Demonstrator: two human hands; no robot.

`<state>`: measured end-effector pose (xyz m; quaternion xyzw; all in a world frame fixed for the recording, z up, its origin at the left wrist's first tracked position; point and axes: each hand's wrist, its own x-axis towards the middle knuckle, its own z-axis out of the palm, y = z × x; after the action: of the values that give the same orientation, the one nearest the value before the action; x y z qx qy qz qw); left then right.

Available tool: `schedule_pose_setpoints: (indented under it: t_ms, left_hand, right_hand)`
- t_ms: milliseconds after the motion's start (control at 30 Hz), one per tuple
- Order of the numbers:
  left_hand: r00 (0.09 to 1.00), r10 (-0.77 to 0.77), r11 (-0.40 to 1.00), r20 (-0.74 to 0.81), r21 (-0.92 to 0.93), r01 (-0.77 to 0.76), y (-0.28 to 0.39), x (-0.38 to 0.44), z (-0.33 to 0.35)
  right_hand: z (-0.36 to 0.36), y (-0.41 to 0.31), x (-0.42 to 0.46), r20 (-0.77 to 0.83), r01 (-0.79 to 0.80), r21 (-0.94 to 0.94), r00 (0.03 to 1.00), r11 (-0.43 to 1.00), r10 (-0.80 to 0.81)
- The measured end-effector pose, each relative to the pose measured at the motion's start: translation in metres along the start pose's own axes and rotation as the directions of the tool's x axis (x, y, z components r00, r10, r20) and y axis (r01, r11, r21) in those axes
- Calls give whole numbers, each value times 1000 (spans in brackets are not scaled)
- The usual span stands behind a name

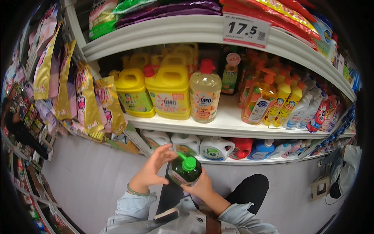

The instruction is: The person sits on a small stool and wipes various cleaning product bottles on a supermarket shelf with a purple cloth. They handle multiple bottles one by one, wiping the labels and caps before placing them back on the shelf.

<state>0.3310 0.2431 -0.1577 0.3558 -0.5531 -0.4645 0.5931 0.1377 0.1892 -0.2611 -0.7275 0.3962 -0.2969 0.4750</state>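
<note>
My right hand (201, 186) grips a dark green pump bottle (178, 167) low on its side, in front of my torso. The bottle has a bright green pump top (189, 163), with its spout aimed up and to the left. A label wraps the bottle's lower part, mostly out of sight. To the left of the bottle, my left hand (153, 166) has its thumb and fingers spread, holding nothing. Its fingertips are close to the spout. A green bangle (138, 191) circles the left wrist.
A white shelf (228, 112) ahead bears yellow OMO jugs (172, 93), a clear OMO pump bottle (205, 93) and orange pump bottles (258, 101). White jugs (216, 149) line the bottom shelf. Gold packets (87, 102) hang at left. Another person (20, 125) is at far left.
</note>
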Motion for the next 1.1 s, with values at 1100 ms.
schedule_pose_setpoints:
  t_ms: [1100]
  left_hand:
    - [992,-83,997,-89,-7,83,-59,140,94]
  right_hand:
    - [-171,-59,56,-275,414,-201,846,888,-457]
